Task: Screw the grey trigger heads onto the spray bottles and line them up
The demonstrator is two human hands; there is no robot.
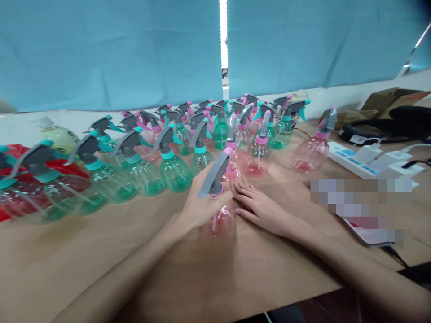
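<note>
My left hand [202, 204] is wrapped round the neck of a clear pink spray bottle [220, 222] with a grey trigger head and pink nozzle. The bottle stands upright, and my fingers partly hide its collar. My right hand [261, 208] lies flat on the brown tabletop [276, 264] just right of the bottle, fingers stretched out and holding nothing. Its fingertips come close to the bottle; whether they touch it I cannot tell. Behind my hands stand another pink spray bottle [257, 159] and a green spray bottle [175, 172], among several more in rows.
One pink spray bottle [310, 152] stands apart at the right, beside a white power strip [352, 161] with plugs and cables. A phone-like device [370, 233], partly blurred out, lies nearer. Black headphones [360, 132] and cardboard [387, 103] are behind. Red plastic [72, 168] lies at left.
</note>
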